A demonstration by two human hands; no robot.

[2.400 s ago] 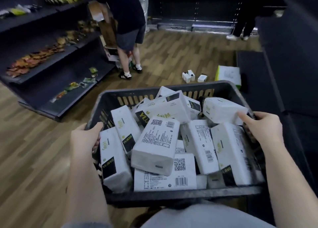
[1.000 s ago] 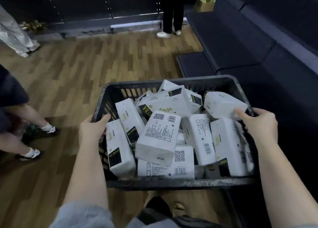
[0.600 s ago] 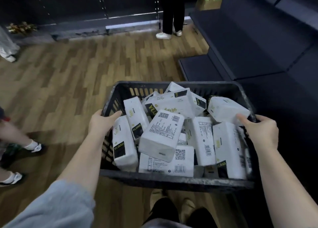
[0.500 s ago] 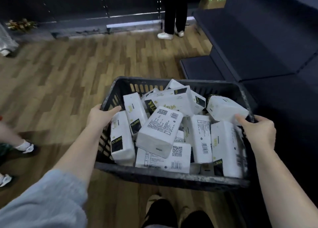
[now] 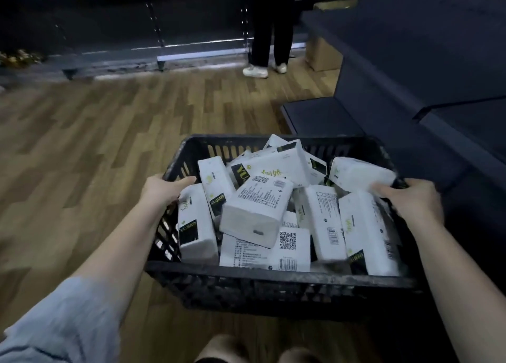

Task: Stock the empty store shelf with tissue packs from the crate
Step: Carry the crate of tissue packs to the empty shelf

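Note:
I carry a black slatted plastic crate [image 5: 273, 280] in front of me, above the wooden floor. Several white tissue packs [image 5: 256, 212] with black-and-yellow labels lie jumbled inside it. My left hand [image 5: 161, 191] grips the crate's left rim, thumb over the edge. My right hand [image 5: 410, 198] grips the right rim, fingers touching a pack. The dark empty store shelf [image 5: 397, 69] rises in tiers to the right, its lowest board [image 5: 320, 116] just beyond the crate's far corner.
A person's dark trouser legs and white shoes [image 5: 256, 71] stand at the far shelving. A cardboard box [image 5: 323, 54] sits on the floor beside them. Another dark shelf unit [image 5: 123, 34] runs along the back. Wooden floor [image 5: 95, 143] spreads to the left.
I have turned right with the crate, away from the stocked shelf and toward the empty one. The crate has dropped lower and farther out from my body. Both hands keep their hold.

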